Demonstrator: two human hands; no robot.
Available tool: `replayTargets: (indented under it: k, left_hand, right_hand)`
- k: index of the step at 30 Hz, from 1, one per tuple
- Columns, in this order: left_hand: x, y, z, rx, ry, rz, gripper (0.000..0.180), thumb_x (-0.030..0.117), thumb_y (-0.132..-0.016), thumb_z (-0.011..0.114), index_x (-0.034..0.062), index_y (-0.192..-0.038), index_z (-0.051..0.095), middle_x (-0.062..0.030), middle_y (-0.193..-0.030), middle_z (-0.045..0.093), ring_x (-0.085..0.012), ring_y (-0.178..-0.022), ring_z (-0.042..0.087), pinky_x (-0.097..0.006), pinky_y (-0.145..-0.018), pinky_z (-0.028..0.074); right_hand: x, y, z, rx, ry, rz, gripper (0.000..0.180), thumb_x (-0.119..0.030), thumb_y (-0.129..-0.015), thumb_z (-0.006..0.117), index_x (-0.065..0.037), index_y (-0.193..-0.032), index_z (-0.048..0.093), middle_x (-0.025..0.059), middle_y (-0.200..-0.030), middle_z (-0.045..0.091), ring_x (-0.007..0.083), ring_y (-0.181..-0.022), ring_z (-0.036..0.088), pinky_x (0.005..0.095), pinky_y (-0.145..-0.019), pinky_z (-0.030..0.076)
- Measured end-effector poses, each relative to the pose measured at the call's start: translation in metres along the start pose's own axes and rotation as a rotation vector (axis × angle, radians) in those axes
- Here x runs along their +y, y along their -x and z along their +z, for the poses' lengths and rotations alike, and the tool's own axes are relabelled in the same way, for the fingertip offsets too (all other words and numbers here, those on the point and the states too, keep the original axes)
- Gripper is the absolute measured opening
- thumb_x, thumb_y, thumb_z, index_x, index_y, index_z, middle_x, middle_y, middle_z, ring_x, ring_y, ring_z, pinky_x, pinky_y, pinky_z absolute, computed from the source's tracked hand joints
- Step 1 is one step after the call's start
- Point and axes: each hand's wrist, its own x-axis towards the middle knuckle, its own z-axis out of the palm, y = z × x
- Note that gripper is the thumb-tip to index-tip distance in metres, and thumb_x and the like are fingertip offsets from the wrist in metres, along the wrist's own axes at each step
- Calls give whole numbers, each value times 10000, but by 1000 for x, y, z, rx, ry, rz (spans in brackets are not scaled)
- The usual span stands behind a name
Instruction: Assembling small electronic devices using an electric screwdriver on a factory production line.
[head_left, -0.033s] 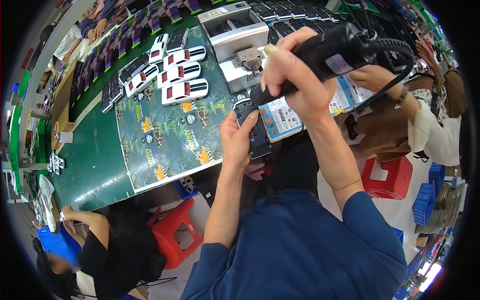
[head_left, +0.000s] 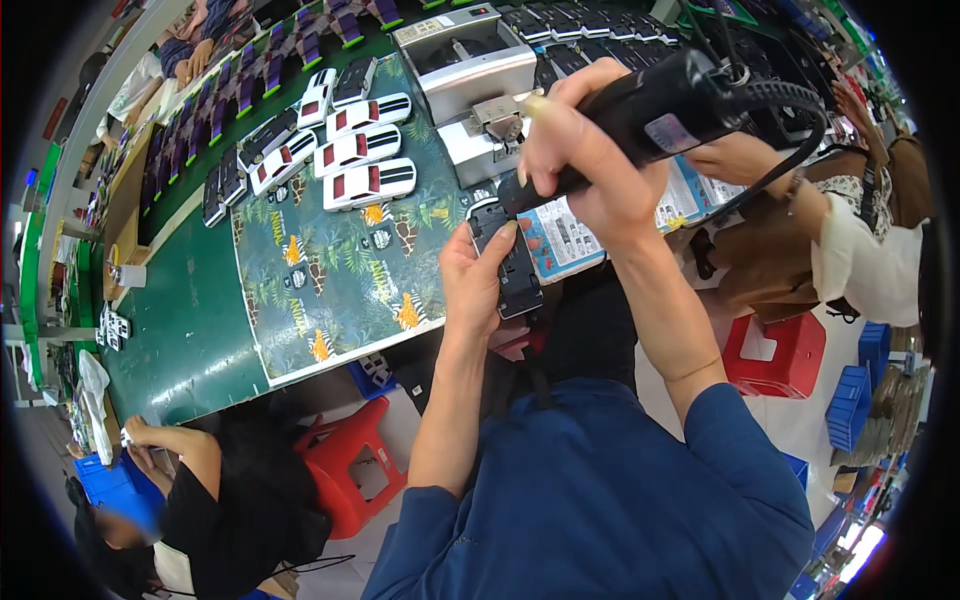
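Observation:
My left hand [head_left: 468, 275] grips a toy car [head_left: 520, 280] with its black underside turned up, thumb across the base. In my right hand [head_left: 620, 190] is a black electric screwdriver [head_left: 665, 100], held tilted, its cable curving off to the right. The driver's lower end is over the far end of the car; whether the bit touches it is hidden. Just beyond stands a silver metal screw feeder [head_left: 470, 65]. White toy cars with black stripes [head_left: 370, 185] sit left of it on a jungle-patterned mat [head_left: 350, 270].
More black car parts [head_left: 590, 25] line the back right. Printed sheets [head_left: 570, 235] lie beside my right hand. A co-worker's hand [head_left: 745, 158] reaches in from the right. Another person [head_left: 250, 480] sits at lower left by a red stool [head_left: 350, 465]. Purple-and-green pieces [head_left: 215, 110] run along the back.
The screwdriver and my right hand have shifted very slightly left. The co-worker's hand at the right has also moved a little to the left. My left hand keeps its place.

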Motion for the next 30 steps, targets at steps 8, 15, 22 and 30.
replayTargets:
  k: [8, 15, 22, 30]
  left_hand:
    - [-1, 3, -1, -9, 10, 22, 237, 42, -926, 654, -8, -1153, 610, -121, -996, 717, -139, -775, 703, -278, -689, 608]
    - [3, 5, -1, 4, 14, 5, 254, 36, -901, 685, -13, -1139, 612, -94, -956, 707, -140, -772, 697, -287, -698, 604]
    - [4, 5, 1, -9, 2, -9, 253, 16, -893, 682, -23, -1132, 611, -90, -946, 701, -142, -771, 695, -289, -698, 601]
    - [3, 5, 3, 11, 2, 3, 252, 17, -890, 687, -27, -1128, 620, -88, -959, 704, -131, -788, 696, -278, -714, 596]
  right_hand:
    - [21, 11, 6, -26, 43, -15, 155, -42, -883, 685, -13, -870, 533, 45, -614, 546, 102, -478, 530, 246, -494, 460]
    - [32, 11, 4, -151, 49, -95, 202, -27, -859, 699, -34, -816, 502, 54, -618, 564, 80, -481, 513, 220, -469, 423]
    - [35, 12, 1, -176, 65, -96, 223, 8, -833, 712, -41, -818, 495, 67, -639, 577, 87, -527, 532, 228, -511, 445]
    - [34, 16, -1, -190, 93, -113, 223, 10, -837, 711, -44, -821, 495, 64, -647, 577, 87, -548, 532, 234, -527, 449]
